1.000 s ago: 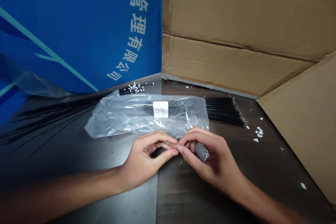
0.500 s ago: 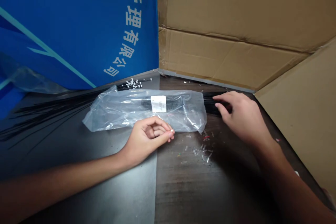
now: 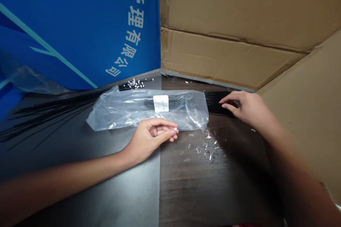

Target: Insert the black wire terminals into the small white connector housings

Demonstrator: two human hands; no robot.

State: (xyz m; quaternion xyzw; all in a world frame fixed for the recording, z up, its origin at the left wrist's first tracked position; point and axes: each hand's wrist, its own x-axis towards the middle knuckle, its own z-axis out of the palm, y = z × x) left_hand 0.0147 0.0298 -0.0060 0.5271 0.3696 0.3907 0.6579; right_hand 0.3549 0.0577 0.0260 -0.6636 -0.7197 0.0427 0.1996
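My left hand point(image 3: 151, 136) rests on the dark table in front of a clear plastic bag point(image 3: 128, 111) and pinches a tiny white piece point(image 3: 175, 128) between thumb and forefinger. My right hand point(image 3: 246, 108) reaches to the back right, fingers curled and pinched on the end of a bundle of thin black wires point(image 3: 216, 102) that sticks out of the bag. The bag bears a white label point(image 3: 161, 103). Several tiny clear pieces point(image 3: 205, 148) lie scattered on the table between my hands.
A blue printed board point(image 3: 80, 28) stands at the back left and cardboard walls point(image 3: 234, 35) close the back and right. More black wires point(image 3: 53, 108) fan out to the left, with small white pieces point(image 3: 135, 84) near the corner.
My hands were pinched together in front of the bag. The right hand left a small heap of clear pieces, moved to the wire bundle at the back right and closed on its end. The left stayed.
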